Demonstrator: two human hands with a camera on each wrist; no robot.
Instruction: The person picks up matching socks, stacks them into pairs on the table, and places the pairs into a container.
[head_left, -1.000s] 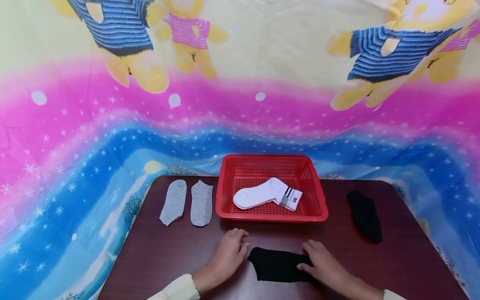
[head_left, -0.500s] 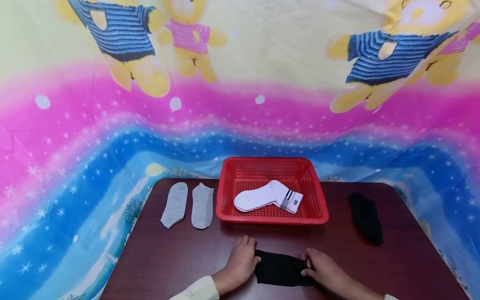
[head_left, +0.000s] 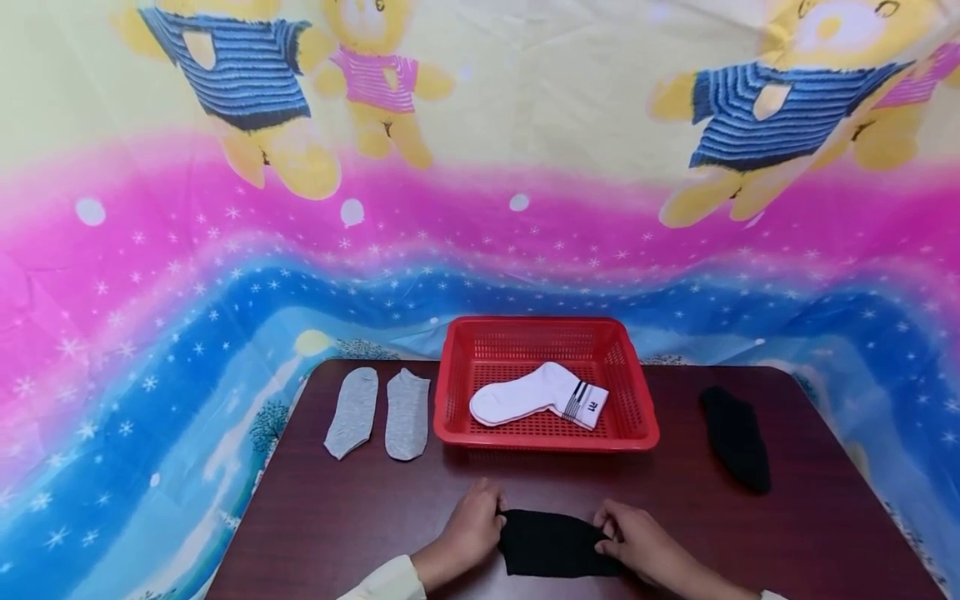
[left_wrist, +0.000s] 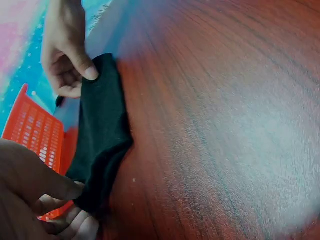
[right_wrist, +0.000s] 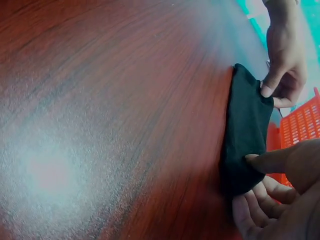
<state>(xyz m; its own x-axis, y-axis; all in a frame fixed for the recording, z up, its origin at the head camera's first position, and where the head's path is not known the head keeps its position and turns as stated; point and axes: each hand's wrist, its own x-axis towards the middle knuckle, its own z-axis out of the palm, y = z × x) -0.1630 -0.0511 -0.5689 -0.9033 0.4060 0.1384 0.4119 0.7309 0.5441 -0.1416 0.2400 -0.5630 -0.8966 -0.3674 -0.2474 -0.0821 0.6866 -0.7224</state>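
Left hand [head_left: 472,525] and right hand [head_left: 637,537] pinch 1 black sock [head_left: 555,544]; uneven pulling could skew its dimly visible folds.

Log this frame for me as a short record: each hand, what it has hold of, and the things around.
Left hand: pinches one end of the front black sock
Right hand: pinches that sock's other end
Basket: red basket, beyond the hands
In basket: white sock, dark stripes at the cuff
Left of basket: gray sock beside another gray sock
Right of basket: second black sock, untouched
Surface: dark reddish-brown table
Behind: patterned cloth
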